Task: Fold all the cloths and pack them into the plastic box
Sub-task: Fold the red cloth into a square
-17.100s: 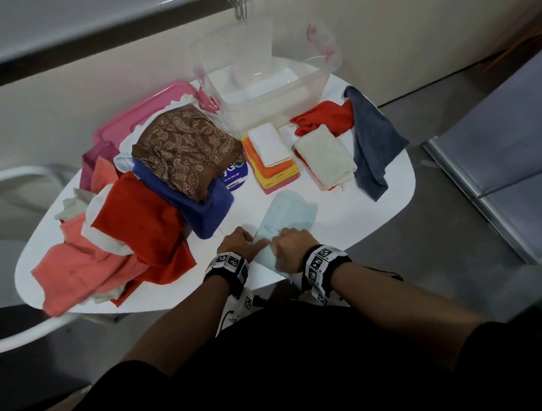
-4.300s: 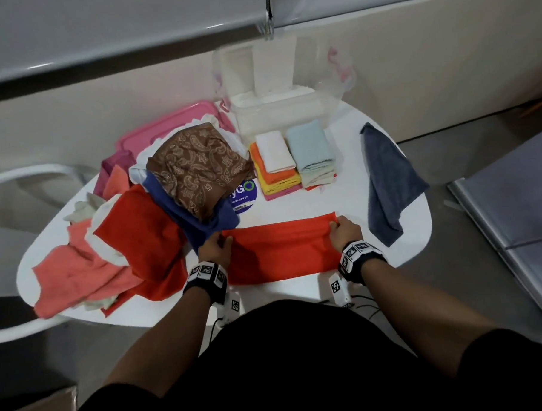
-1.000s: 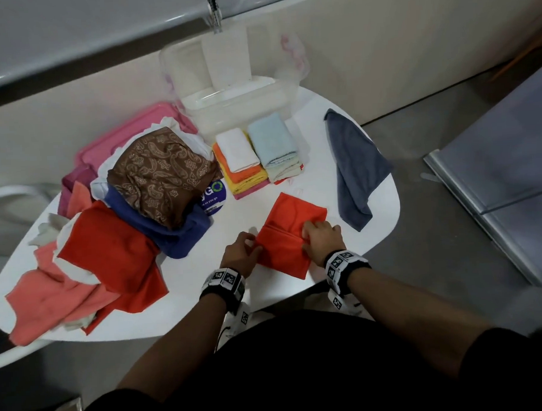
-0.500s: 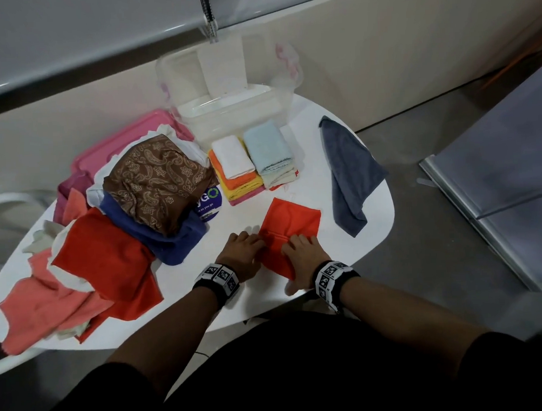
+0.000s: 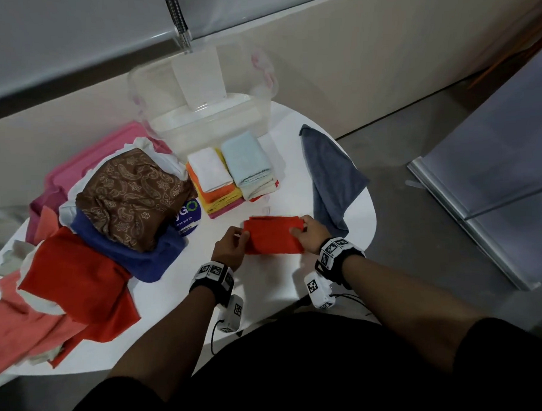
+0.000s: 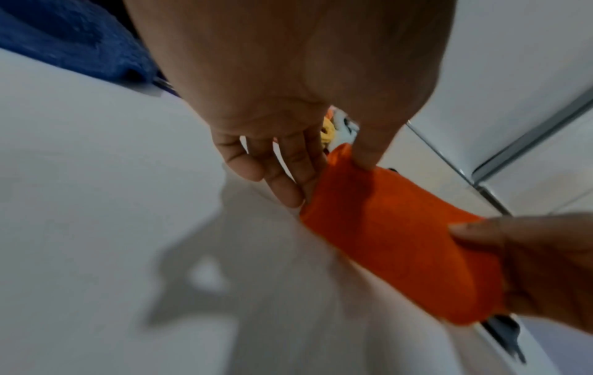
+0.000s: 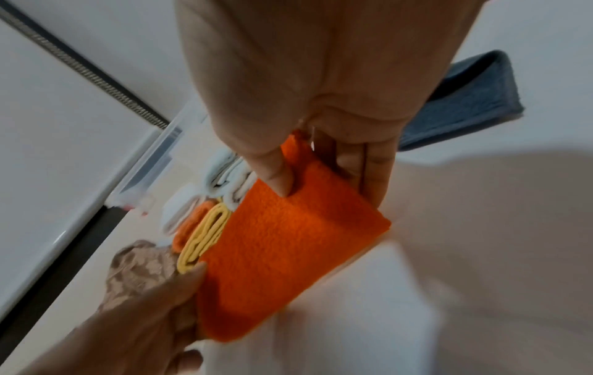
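Note:
A folded orange-red cloth (image 5: 274,234) is held just above the white table between both hands. My left hand (image 5: 234,239) pinches its left end with thumb over fingers (image 6: 289,182). My right hand (image 5: 305,231) pinches the right end, thumb on top (image 7: 279,177). The same cloth (image 6: 394,241) (image 7: 282,253) fills both wrist views. The clear plastic box (image 5: 207,121) stands at the table's far edge. Two stacks of folded cloths (image 5: 231,176) lie right in front of the box.
A heap of unfolded cloths covers the left of the table (image 5: 267,283): a brown paisley one (image 5: 129,193) on top, blue, red (image 5: 74,282) and salmon ones below. A grey-blue cloth (image 5: 330,174) hangs over the right edge. A pink lid (image 5: 96,154) lies behind the heap.
The cloth lay flat under both hands half a second ago. Now it is folded smaller and lifted off the table, pinched at each end.

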A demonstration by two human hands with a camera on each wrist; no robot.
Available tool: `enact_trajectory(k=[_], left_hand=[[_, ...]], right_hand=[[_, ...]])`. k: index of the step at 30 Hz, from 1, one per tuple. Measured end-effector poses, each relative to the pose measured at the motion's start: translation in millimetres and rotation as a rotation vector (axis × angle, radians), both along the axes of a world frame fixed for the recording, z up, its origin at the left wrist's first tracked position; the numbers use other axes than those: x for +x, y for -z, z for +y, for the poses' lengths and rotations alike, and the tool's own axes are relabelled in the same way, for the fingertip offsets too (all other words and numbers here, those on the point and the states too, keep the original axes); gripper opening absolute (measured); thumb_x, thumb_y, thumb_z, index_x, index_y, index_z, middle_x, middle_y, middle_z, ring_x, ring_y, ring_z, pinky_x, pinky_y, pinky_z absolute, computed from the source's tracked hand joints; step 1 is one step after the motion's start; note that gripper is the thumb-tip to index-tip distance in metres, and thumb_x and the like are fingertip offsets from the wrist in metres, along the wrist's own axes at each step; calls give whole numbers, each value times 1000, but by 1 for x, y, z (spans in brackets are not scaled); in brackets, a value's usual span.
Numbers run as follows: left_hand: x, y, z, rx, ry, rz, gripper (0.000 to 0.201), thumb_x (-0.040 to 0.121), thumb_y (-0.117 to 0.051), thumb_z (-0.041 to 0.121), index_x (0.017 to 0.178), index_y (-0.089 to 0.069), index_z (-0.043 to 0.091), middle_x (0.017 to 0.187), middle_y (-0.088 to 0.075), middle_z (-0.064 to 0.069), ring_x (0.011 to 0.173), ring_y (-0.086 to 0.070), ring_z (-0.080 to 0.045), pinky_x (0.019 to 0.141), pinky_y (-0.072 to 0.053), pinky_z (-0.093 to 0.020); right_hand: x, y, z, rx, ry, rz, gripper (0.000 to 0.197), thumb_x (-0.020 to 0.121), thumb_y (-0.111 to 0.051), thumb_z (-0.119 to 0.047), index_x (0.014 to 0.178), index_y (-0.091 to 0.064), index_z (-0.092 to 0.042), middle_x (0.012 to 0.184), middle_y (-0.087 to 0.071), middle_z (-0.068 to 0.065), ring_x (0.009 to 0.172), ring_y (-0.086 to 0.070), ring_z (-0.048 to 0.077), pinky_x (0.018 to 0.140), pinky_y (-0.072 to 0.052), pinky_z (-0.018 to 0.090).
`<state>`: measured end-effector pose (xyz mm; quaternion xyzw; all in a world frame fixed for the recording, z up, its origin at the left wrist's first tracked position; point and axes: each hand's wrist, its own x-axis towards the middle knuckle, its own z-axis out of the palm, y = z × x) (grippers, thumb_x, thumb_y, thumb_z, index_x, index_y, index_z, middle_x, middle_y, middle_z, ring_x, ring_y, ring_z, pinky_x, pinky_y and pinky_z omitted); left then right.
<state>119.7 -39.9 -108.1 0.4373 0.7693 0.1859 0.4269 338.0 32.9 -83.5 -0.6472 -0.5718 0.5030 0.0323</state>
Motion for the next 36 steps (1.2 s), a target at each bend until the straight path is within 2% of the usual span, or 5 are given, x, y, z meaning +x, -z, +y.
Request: enact_trajectory(k=[11,18,24,30,36], left_hand=[[42,11,15,-110,-79,369,31,104,-30,38,117,-44,13,92,-70,-16,90,-64,-37,90,-36,-44],[53,9,19,-175,20,443,51,93,-31,68,108,-41,20,95,-70,-7,89,-66,-30,95,-33,-46],[66,0,34,-270,-83,515,79,80,-35,83,116,-47,14,110,-64,-12,103,-60,-34,92,-39,-48],[78,-1,37,-337,-590,62,124,48,-69,84,138,-32,9,127,-56,-18,104,-63,-39,85,-56,-50],[84,-8,44,-248,-555,-314,54,70,-83,42,110,-66,9,104,-72,-11,92,-69,-28,86,-58,-43]], right_hand=[[-7,8,20,-11,-126,-238,35,98,-52,-24,127,-45,-7,119,-62,17,106,-62,33,76,-46,33],[0,0,29,418,-704,-463,33,90,-50,-12,122,-49,-20,127,-50,10,119,-46,31,96,-41,46],[13,-1,41,290,-803,-496,21,93,-55,-22,113,-59,-18,119,-62,8,113,-58,29,88,-48,40],[28,-5,53,104,-767,-431,35,76,-80,-30,103,-66,-13,108,-68,5,103,-65,25,76,-52,30],[36,-3,54,-69,-614,-228,49,65,-87,-20,109,-66,-18,113,-65,3,98,-66,20,89,-56,35]])
